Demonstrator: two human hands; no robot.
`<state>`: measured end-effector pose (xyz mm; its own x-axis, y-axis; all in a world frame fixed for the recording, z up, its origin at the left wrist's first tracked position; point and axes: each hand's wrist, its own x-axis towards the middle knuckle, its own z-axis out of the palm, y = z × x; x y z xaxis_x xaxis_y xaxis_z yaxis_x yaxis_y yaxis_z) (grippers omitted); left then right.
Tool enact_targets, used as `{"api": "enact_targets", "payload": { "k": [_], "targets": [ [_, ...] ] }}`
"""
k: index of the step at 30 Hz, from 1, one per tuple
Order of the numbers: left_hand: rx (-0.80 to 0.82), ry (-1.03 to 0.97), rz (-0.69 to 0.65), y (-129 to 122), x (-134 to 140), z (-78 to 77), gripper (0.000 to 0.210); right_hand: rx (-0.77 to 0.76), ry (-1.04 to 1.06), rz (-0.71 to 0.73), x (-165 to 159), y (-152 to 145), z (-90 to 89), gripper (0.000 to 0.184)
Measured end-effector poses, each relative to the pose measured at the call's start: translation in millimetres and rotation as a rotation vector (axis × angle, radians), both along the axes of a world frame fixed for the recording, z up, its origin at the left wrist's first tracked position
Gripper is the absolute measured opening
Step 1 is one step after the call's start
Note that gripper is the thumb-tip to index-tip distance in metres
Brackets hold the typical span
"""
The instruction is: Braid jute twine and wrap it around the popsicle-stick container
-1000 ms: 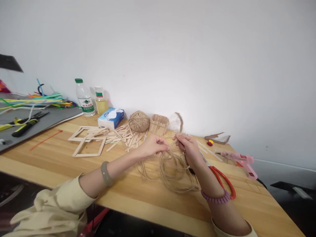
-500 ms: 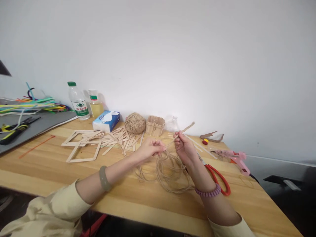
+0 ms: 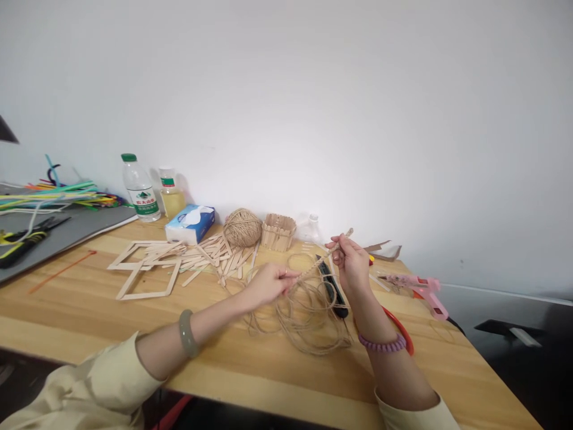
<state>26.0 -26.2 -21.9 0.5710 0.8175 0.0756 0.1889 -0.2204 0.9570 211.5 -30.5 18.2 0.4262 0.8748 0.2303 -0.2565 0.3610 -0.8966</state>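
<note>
A braided length of jute twine stretches between my two hands, slanting up to the right. My left hand pinches its lower end, where loose strands begin. Higher up, my right hand grips the braid close to its tip, which pokes out above the fingers. Beneath the hands, loose loops of twine lie tangled on the wooden table. A black-handled utility knife rests under the braid. Red-handled scissors are mostly covered by my right forearm.
Behind the hands stand a ball of twine and a small craft-stick basket. Craft sticks, stick frames, a tissue pack and a water bottle are leftward. A pink glue gun lies at right.
My right hand has moved right and slightly down, away from my left, so more braid shows between them. The utility knife has come into sight. The view has shifted slightly.
</note>
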Motion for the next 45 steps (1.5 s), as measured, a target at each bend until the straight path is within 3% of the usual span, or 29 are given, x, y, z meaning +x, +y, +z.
{"api": "enact_targets", "payload": {
  "k": [3,9,16,20,26,31,35,39,45],
  "targets": [
    [0.046,-0.003,-0.063,-6.5,1.3,1.9,0.023,-0.013,-0.017,-0.029,0.3,1.8,-1.1,0.024],
    [-0.118,-0.077,-0.13,-13.2,3.1,7.5,0.023,-0.055,0.054,0.053,8.8,8.6,-5.8,0.025],
    [-0.267,-0.196,-0.136,-0.2,0.7,3.9,0.03,-0.034,0.115,0.121,28.9,9.7,-2.7,0.022],
    [-0.262,-0.183,-0.1,0.7,1.0,4.7,0.026,-0.024,0.168,0.112,37.1,15.2,-5.2,0.015],
    [-0.227,-0.154,-0.159,-11.5,0.4,14.8,0.028,-0.035,0.227,0.125,40.4,18.0,-3.6,0.008],
    [-0.228,-0.319,-0.017,-6.2,-9.0,27.3,0.03,-0.181,0.2,0.352,15.8,9.1,-4.0,0.022],
    [-0.21,-0.413,0.096,4.0,-16.8,30.8,0.028,-0.354,-0.001,0.617,-24.8,-5.0,-3.8,0.016],
    [-0.183,-0.386,0.129,6.5,-18.1,30.3,0.025,-0.349,-0.162,0.661,-53.5,-17.8,1.4,0.017],
    [-0.127,-0.316,0.127,6.7,-16.6,29.5,0.026,-0.359,-0.329,0.691,-56.4,-21.0,-0.2,0.014]
  ]
}}
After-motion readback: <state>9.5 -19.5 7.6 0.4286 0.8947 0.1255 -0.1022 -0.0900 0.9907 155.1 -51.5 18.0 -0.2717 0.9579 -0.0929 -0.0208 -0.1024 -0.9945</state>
